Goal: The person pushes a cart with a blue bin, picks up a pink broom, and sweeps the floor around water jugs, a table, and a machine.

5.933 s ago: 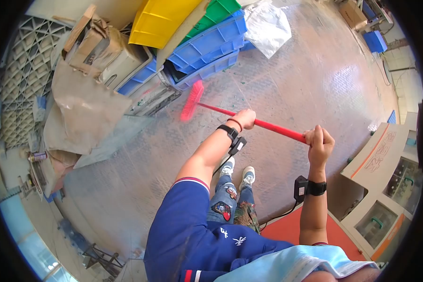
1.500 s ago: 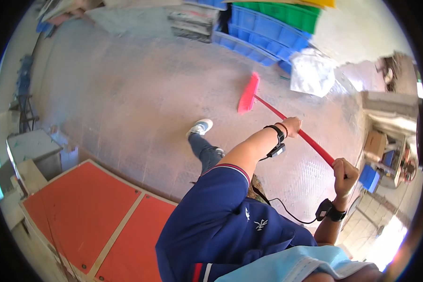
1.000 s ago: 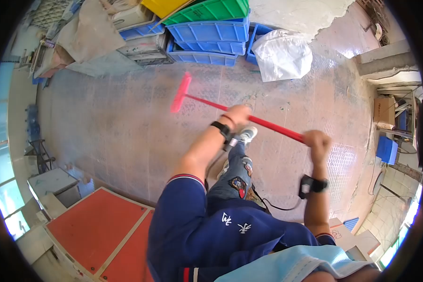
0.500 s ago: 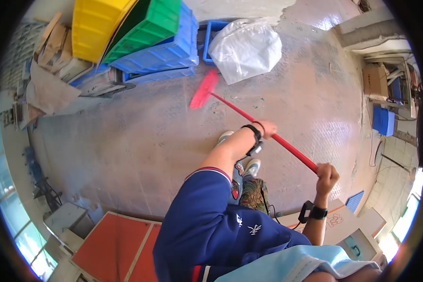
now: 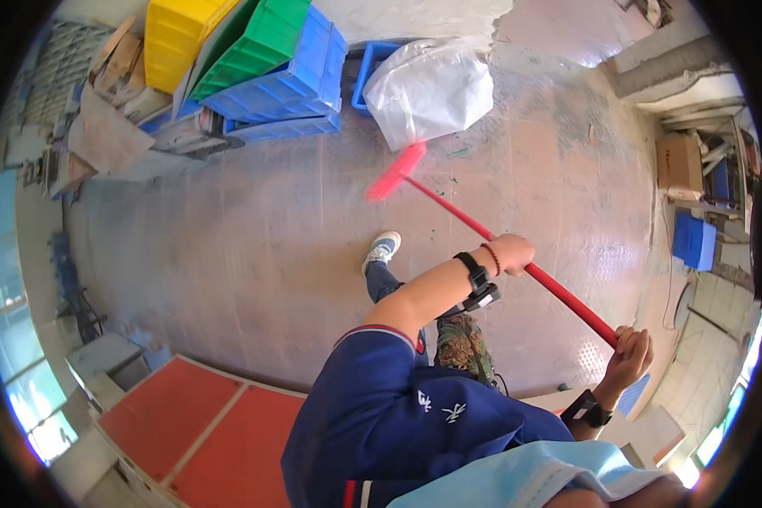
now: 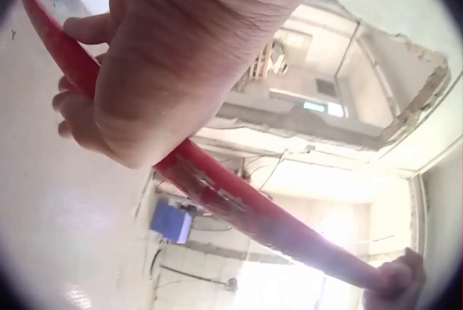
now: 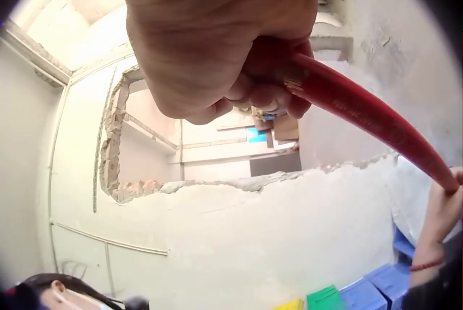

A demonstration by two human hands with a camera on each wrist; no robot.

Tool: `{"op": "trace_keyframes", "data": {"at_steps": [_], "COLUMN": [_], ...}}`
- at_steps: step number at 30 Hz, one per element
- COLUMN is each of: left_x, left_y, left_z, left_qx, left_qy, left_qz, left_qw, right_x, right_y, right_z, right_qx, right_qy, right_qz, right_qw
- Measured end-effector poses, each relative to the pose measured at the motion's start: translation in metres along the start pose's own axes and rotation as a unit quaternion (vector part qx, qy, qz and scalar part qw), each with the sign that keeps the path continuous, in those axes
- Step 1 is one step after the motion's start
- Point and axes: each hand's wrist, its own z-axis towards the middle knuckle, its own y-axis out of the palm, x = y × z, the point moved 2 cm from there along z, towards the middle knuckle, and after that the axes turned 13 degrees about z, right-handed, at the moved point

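Observation:
In the head view, a broom with a pink-red bristle head (image 5: pixel 395 172) and a red handle (image 5: pixel 571 305) slants across the floor, its bristles beside the lower tip of a white plastic bag (image 5: pixel 432 89). My left hand (image 5: pixel 511 253) grips the handle partway along. At its upper end my right hand (image 5: pixel 630 356) holds the handle. The left wrist view shows my left hand (image 6: pixel 173 57) wrapped round the red handle (image 6: pixel 246 209). In the right wrist view, fingers of my right hand (image 7: pixel 224 42) curl round the handle end (image 7: pixel 362 111).
Blue crates (image 5: pixel 271 93), a green crate (image 5: pixel 258 46) and a yellow crate (image 5: pixel 178 42) are stacked at the upper left. Red panels (image 5: pixel 237 432) stand at the lower left. On the right are a blue box (image 5: pixel 694 240) and a cardboard box (image 5: pixel 679 165). Small debris lies by the bag.
Since half a second ago, the broom head has shifted right, toward the bag's lower tip. Both hands have moved right and lower in the head view, still gripping the handle. One foot has moved left.

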Motion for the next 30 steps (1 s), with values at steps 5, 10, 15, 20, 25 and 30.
{"op": "trace_keyframes", "data": {"at_steps": [5, 10, 15, 20, 25, 30], "left_x": [-0.032, -0.094, -0.125, -0.107, -0.067, -0.021], "left_y": [0.043, 0.167, 0.292, 0.167, 0.061, -0.018], "left_z": [-0.086, -0.22, -0.274, -0.147, 0.04, 0.091], "left_qx": [0.045, -0.021, 0.108, 0.135, 0.149, 0.149], "left_qy": [-0.206, -0.435, -0.496, -0.379, -0.24, -0.177], "left_qz": [-0.069, -0.116, -0.119, -0.204, -0.221, -0.215], "left_qw": [0.975, 0.893, 0.853, 0.893, 0.934, 0.949], "right_x": [0.066, 0.184, 0.211, 0.171, 0.036, -0.023], "right_y": [0.024, 0.127, 0.185, 0.131, 0.092, 0.061], "right_z": [0.035, -0.031, -0.082, -0.001, 0.1, 0.122], "right_qx": [-0.193, -0.441, -0.578, -0.478, -0.361, -0.328], "right_qy": [0.129, 0.27, 0.207, 0.124, 0.027, 0.001], "right_qz": [0.072, -0.025, -0.019, -0.156, -0.282, -0.285], "right_qw": [0.97, 0.855, 0.789, 0.855, 0.889, 0.9]}}
